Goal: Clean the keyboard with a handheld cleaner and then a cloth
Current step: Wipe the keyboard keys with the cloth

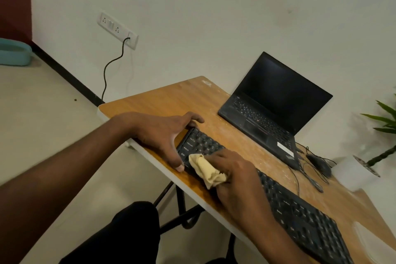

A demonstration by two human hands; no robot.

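A long black keyboard (300, 216) lies along the near edge of the wooden desk (162, 100). My left hand (165, 135) grips the keyboard's left end, thumb on the near edge and fingers curled over the far corner. My right hand (233, 176) holds a crumpled yellow cloth (205, 169) and presses it on the keys near the left end. No handheld cleaner is in view.
An open black laptop (276, 100) stands behind the keyboard. To its right lie a black mouse (319, 163) with cables and a white pot (353, 171) with a green plant. A cable runs to a wall socket (117, 30). My dark-trousered knee (132, 227) is under the desk edge.
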